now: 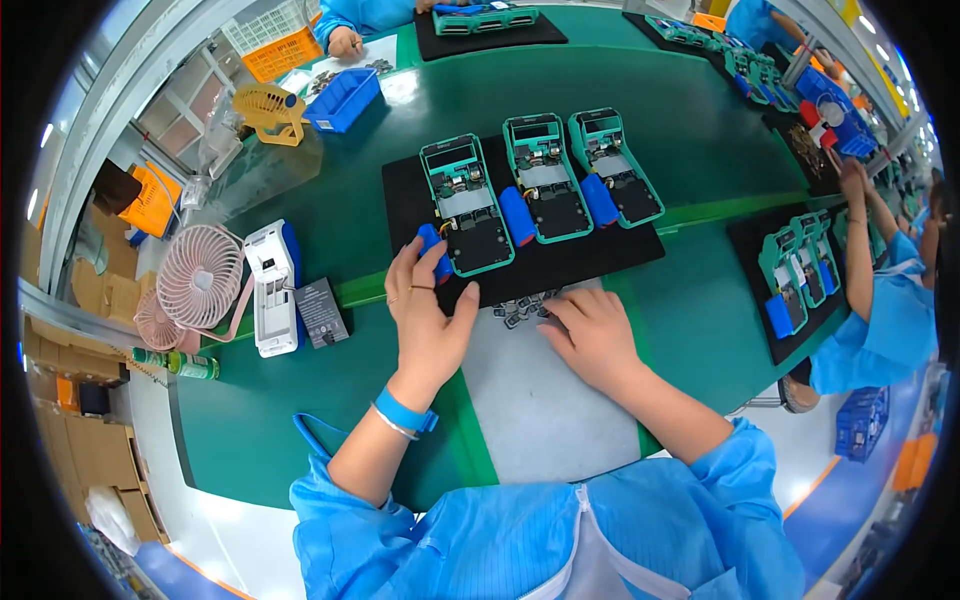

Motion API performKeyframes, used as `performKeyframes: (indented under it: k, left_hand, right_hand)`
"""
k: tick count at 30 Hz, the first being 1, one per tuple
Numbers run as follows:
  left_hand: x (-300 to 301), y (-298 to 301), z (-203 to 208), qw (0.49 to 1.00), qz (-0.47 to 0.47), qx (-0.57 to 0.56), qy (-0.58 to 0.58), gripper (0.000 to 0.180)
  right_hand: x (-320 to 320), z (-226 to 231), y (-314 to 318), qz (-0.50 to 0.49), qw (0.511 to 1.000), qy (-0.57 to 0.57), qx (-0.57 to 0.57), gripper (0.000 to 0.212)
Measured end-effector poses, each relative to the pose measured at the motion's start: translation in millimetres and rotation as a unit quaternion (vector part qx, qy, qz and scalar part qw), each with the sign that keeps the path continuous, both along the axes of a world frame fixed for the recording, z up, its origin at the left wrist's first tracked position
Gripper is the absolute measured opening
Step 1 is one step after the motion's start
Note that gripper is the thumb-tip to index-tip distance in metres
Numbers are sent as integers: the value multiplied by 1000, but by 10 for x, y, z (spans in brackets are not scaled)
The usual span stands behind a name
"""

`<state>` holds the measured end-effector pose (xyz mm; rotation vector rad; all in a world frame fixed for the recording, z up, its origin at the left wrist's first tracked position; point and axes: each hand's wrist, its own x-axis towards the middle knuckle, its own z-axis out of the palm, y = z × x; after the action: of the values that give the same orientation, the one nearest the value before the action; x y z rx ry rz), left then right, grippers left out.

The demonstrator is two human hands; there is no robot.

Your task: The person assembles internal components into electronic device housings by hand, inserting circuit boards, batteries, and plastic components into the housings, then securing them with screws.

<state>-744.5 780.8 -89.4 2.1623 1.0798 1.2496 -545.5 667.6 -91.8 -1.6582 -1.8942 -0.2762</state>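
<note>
Three green device housings [465,205] with open electronics lie in a row on a black mat [620,250]. A blue cylindrical battery pack [516,216] sits beside each one; the leftmost is partly covered by my fingers. My left hand [425,315] reaches over the mat's left front edge. Its fingertips touch that leftmost battery pack, and its thumb stands apart. Just past the mat's front edge is a heap of small dark metallic parts [520,310] on a grey sheet [550,410]. My right hand [598,335] rests at the heap's right side, thumb and fingers apart, nothing visibly held.
To the left stand a white-and-blue device [272,290], a dark grey box [322,312], a pink fan [200,275] and a green bottle [192,365]. Farther back are a yellow fan [270,112] and a blue bin [345,98]. Co-workers' hands [345,42] work across the table and at right.
</note>
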Motion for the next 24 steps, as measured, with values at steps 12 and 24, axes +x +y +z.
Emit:
performKeyframes:
  k: [12,24]
  left_hand:
    - [185,559,61,983,-25,146,106,51]
    - [162,583,140,988,-23,131,82,50]
  right_hand:
    - [226,256,68,151,984,-76,-63,23]
    - [51,706,280,165,920,-280,-218,10]
